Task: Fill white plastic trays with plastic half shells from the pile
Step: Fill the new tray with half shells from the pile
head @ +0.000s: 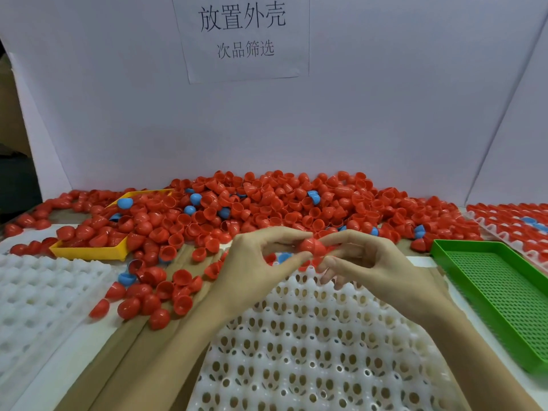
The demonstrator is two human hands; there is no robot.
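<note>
At frame centre, the left hand (255, 259) and right hand (370, 262) both pinch one red half shell (311, 246) (possibly two nested) above the white tray (311, 351); the pile (267, 209) spreads behind.

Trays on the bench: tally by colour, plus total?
White trays: 3, namely the empty one under the hands, an empty one at left, and a shell-filled one at far right
Yellow tray: 1, half buried in shells
Green tray: 1, perforated, empty
Total: 5
</note>
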